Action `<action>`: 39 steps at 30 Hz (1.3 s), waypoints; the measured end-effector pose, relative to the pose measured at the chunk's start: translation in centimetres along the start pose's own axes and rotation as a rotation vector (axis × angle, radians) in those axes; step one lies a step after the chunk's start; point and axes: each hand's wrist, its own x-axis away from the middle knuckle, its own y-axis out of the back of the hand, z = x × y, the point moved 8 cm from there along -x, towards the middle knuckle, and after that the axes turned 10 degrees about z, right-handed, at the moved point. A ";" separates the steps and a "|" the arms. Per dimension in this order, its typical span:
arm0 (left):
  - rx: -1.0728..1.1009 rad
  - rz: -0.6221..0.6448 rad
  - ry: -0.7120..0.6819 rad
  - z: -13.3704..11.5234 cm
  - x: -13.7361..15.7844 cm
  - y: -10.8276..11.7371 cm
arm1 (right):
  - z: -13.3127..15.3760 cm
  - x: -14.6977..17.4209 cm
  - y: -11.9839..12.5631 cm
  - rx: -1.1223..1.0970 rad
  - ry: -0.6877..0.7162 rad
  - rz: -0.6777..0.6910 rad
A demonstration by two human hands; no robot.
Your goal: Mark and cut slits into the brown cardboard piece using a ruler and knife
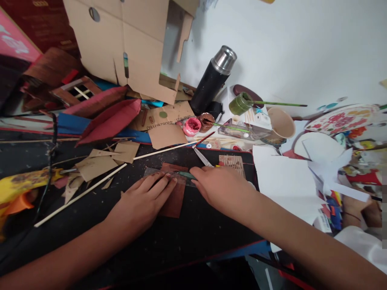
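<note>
Clear strip (150,172) pressed under left hand (140,197), likely for steadiness; brown card (173,203) beneath; right hand (222,185) clamped on green tool (185,175).

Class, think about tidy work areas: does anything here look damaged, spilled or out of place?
Mostly mess: jagged cardboard scraps lie strewn over the left of the black mat, instead of gathered up; the yellow tool at far left is blotched with dark stains; and the pink paint jar sits open amid clutter.
</note>
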 end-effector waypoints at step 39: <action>0.027 0.005 -0.004 0.0 0.0 0.4 | 2.4 -2.3 1.6 0.068 0.076 0.133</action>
